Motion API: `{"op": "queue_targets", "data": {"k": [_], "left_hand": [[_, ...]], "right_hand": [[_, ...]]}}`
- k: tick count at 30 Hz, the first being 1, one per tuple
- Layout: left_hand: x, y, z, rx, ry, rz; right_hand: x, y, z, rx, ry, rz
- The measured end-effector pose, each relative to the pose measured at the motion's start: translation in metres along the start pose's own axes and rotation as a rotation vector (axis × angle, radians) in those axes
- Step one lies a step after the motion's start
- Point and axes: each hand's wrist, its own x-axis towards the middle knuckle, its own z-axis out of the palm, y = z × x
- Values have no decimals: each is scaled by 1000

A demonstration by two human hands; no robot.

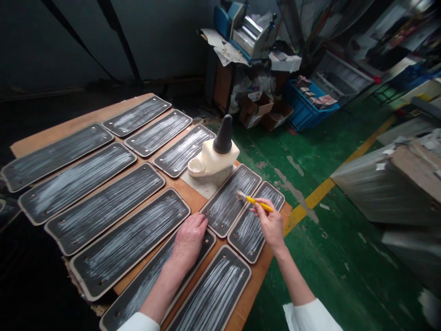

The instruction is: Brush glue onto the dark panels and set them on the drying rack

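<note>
Between thumb and fingers, my right hand (269, 221) grips a yellow-handled brush (260, 202). The bristles meet a dark panel (232, 198) with rounded corners and streaks of whitish coating. My left hand (190, 236) rests by that panel's lower left edge, over the end of another coated panel; its fingers lie close together, and anything under them is hidden. Beyond the hands, a cream container (210, 158) with a black cone-shaped top stands on a pale sheet (207, 183).
Several more coated panels (129, 234) lie in rows on the brown tabletop (82, 112). Behind are a blue machine with rollers (253, 30), cardboard boxes (255, 109) and a blue crate (306, 117). Green floor (310, 271) borders the table's right side.
</note>
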Motion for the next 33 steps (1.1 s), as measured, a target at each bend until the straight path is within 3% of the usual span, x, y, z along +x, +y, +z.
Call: {"op": "queue_targets", "data": {"k": [3, 6, 9, 11, 13, 16, 21, 27, 33], "left_hand": [[-1, 0, 0, -4, 8, 5], [-2, 1, -1, -8, 11, -1], [-3, 2, -3, -21, 12, -3], [-4, 2, -8, -33, 5, -2], [-6, 3, -17, -50, -6, 9], [-19, 11, -41, -111, 23, 35], [-71, 47, -102, -457, 24, 72], [-149, 103, -164, -893, -1, 77], [-200, 153, -208, -1068, 72, 4]], "right_hand": [[11, -2, 1, -167, 62, -195], [-18, -14, 11, -242, -106, -233], [-71, -31, 17, -80, -259, -45], [-105, -44, 11, 142, -219, 168], [-135, -54, -1, 434, -94, 373], [-175, -67, -24, 851, 88, 571], [-241, -91, -45, 1223, 295, 688], [-298, -125, -50, 1425, 305, 701], [-344, -140, -67, 1394, 198, 677]]}}
